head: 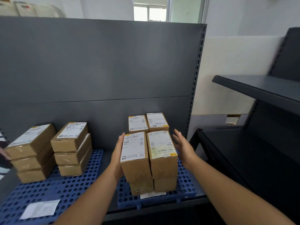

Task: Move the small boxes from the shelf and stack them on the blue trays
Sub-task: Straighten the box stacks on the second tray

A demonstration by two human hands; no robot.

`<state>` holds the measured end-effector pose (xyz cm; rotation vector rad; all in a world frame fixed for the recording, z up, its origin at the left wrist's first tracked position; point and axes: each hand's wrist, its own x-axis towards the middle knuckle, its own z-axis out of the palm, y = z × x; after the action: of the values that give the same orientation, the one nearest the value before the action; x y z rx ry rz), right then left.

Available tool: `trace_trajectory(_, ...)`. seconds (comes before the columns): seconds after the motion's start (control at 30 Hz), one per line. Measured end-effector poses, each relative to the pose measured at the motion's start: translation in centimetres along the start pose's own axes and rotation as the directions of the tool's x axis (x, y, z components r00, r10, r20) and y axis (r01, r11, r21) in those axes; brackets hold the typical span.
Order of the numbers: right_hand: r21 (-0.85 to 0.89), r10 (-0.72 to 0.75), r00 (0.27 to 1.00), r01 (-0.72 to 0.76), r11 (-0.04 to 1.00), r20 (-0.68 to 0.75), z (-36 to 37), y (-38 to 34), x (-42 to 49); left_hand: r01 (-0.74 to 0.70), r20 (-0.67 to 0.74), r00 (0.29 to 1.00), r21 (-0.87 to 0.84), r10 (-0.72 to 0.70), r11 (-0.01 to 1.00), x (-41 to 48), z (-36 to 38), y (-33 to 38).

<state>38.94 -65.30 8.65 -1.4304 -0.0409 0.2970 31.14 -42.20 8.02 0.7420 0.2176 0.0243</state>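
Note:
Two blue perforated trays lie on the grey shelf: a left tray (68,189) and a right tray (185,189). On the right tray stand several stacks of small brown boxes with white labels; the front pair (149,153) is two high, a rear pair (148,122) behind it. My left hand (117,153) lies flat against the left side of the front-left box. My right hand (182,144) hovers open just right of the front-right box, fingers apart, not touching it. On the left tray stand two stacks of three boxes (48,151).
A grey back panel (97,70) rises behind the trays. A loose white label (40,209) lies on the left tray's front. A dark empty shelf unit (259,111) stands at the right. The slotted upright (193,95) bounds the right tray.

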Motion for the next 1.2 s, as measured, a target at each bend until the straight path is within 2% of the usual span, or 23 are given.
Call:
trace_trajectory(0.17,-0.008,0.003,1.000,-0.003,1.000,-0.010,-0.1,0.2,-0.6,0.067,-0.008,0.998,-0.070,-0.067,0.995,-0.5,-0.3,-0.1)
trace_trajectory(0.3,-0.006,0.010,1.000,-0.010,1.000,-0.019,-0.2,0.3,-1.0,0.042,-0.050,0.998,-0.042,-0.044,0.998,-0.9,-0.5,-0.1)
trace_trajectory(0.57,-0.027,0.014,0.999,-0.015,1.000,-0.045,-0.4,0.7,-2.2,-0.041,-0.127,0.990,0.213,0.069,0.976,-1.9,-1.6,-0.5)
trace_trajectory(0.7,-0.036,0.018,0.999,-0.020,0.999,-0.047,-0.8,0.9,-3.3,-0.062,-0.098,0.989,0.372,0.106,0.926,-2.5,-2.4,-0.7)
trace_trajectory(0.87,-0.061,-0.007,0.998,0.002,0.998,-0.069,-1.4,1.5,-4.9,-0.110,-0.174,0.965,0.409,0.196,0.906,-3.9,-3.6,-1.5)
trace_trajectory(1.07,-0.253,-0.139,0.984,0.108,0.961,-0.108,-3.3,2.1,-7.4,-0.216,-0.193,0.888,0.626,0.417,0.749,-7.7,-5.3,-1.8)
trace_trajectory(1.2,-0.346,-0.186,0.978,0.143,0.927,-0.094,-4.6,2.5,-9.5,-0.211,-0.193,0.861,0.707,0.471,0.675,-10.9,-6.5,-1.7)
